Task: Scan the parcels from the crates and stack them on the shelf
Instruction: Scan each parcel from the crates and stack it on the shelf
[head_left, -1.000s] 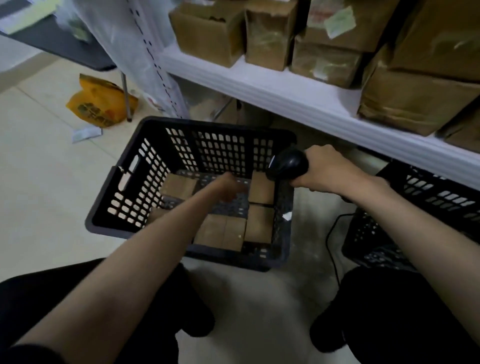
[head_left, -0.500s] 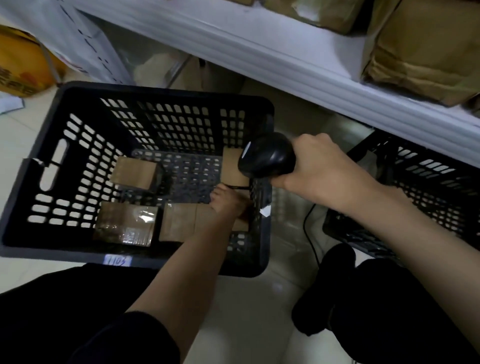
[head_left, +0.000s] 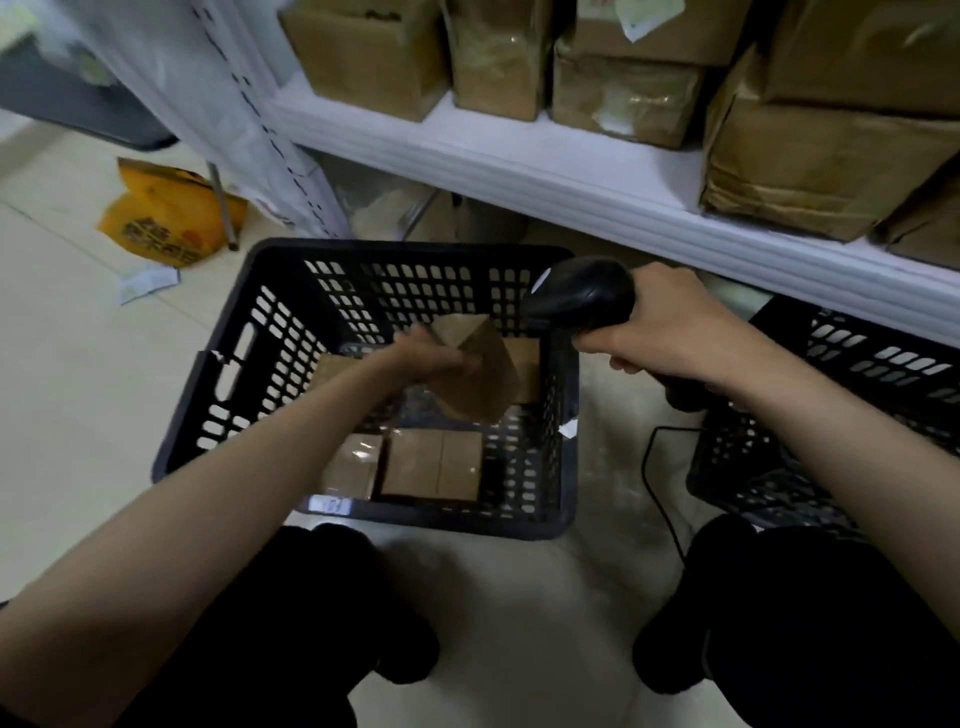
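Now | left hand grips tilted parcel over crate | right hand clasps scanner

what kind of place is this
Probably a parcel storeroom or sorting room. A white shelf holds taped cardboard boxes, a black crate on the floor holds small parcels, and the right hand holds a corded barcode scanner.

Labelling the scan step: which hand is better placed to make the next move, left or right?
Right, probably. The right hand already grips the scanner, whose head sits just beside the small parcel that the left hand holds tilted above the crate. It likely only needs aiming.
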